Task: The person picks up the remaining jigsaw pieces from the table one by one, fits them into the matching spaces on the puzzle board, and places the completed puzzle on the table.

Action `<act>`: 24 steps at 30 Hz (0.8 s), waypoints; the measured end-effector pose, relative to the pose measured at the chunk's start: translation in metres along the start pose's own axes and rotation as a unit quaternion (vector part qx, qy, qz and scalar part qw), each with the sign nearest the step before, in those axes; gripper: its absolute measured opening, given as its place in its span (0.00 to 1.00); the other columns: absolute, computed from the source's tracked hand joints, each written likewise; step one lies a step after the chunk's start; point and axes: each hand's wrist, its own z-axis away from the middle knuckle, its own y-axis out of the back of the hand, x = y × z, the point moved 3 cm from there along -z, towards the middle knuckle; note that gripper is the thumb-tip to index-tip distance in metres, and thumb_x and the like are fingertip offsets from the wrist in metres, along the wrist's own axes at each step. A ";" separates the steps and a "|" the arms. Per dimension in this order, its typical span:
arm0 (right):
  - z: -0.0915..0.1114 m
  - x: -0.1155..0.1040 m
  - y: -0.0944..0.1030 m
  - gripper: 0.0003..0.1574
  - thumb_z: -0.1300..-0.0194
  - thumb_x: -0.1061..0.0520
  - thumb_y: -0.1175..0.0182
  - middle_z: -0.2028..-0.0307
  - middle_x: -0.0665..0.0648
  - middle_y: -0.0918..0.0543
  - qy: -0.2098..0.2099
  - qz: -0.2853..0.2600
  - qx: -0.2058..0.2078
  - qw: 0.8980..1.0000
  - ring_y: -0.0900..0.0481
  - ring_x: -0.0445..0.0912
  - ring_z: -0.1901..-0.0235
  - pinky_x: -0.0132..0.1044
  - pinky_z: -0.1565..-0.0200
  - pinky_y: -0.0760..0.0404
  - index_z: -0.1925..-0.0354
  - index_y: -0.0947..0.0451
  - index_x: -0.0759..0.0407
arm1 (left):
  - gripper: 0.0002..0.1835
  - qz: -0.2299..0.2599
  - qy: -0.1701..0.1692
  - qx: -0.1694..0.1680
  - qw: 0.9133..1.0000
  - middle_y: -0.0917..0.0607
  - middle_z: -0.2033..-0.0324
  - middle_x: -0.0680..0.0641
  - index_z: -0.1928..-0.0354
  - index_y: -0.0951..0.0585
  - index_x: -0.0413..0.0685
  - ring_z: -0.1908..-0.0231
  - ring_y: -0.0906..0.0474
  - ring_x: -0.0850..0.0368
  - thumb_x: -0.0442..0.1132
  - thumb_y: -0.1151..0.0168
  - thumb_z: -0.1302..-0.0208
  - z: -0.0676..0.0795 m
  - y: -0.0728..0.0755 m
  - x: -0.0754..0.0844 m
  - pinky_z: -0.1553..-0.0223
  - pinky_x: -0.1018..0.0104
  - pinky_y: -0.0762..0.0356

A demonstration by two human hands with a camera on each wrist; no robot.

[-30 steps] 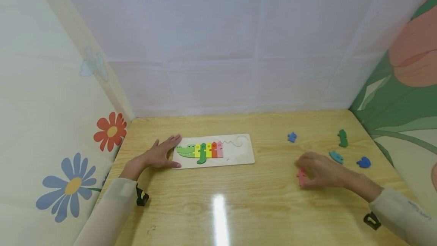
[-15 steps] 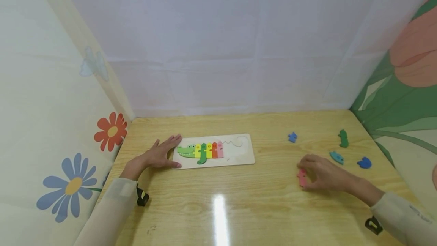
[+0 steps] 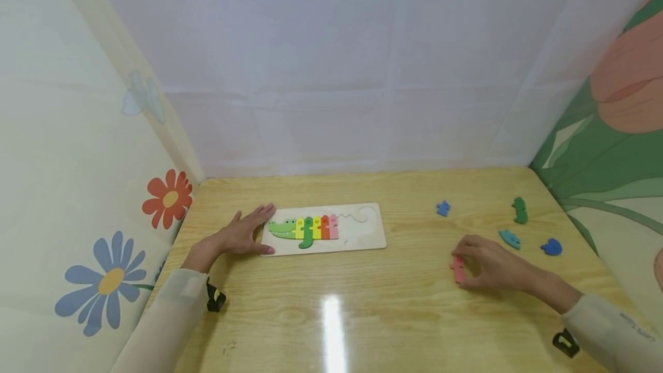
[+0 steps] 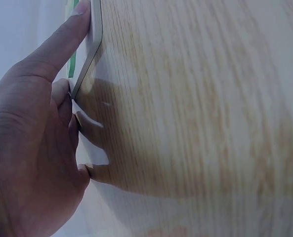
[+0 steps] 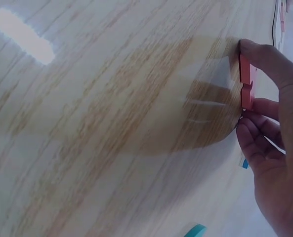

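Note:
A pale wooden puzzle board [image 3: 365, 235] lies on the table, with crocodile pieces [image 3: 317, 228] in green, yellow, red and pink fitted in its left and middle parts. The board's right part shows a bare curled tail outline. My left hand [image 3: 240, 233] rests at the board's left end, fingers spread to the upper corner and thumb on the lower one; in the left wrist view the thumb lies along the board edge. With my right hand [image 3: 492, 263] I pinch a pink puzzle piece [image 3: 458, 270] between thumb and fingertips, at table level. In the right wrist view its edge looks red.
Loose puzzle pieces lie around my right hand: a small blue one [image 3: 443, 208], a green leg-shaped one [image 3: 520, 210], a teal one [image 3: 510, 239] and a rounded dark blue one [image 3: 551, 246]. A white cloth wall [image 3: 311, 73] stands behind the table.
My right hand's fingers have shifted slightly around the pink piece, which has barely moved. The left hand and the board stay where they were.

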 end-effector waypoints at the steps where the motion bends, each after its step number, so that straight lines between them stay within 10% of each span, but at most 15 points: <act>1: 0.000 0.000 0.000 0.34 0.47 0.42 0.17 0.53 0.48 0.18 0.000 -0.001 0.000 1.000 0.18 0.44 0.54 0.46 0.52 0.12 0.48 0.12 0.59 | 0.62 0.000 0.000 0.000 1.000 0.50 0.16 0.36 0.16 0.48 0.40 0.17 0.60 0.31 0.62 0.25 0.38 0.000 0.000 0.000 0.27 0.20 0.71; 24: -0.019 -0.001 0.005 0.20 0.45 0.50 0.21 0.57 0.45 0.18 0.028 -0.003 0.037 0.999 0.20 0.36 0.59 0.33 0.60 0.14 0.55 0.13 0.54 | 0.61 -0.002 0.003 -0.003 1.000 0.51 0.16 0.36 0.15 0.49 0.40 0.17 0.60 0.31 0.63 0.25 0.38 0.000 0.000 0.000 0.27 0.19 0.71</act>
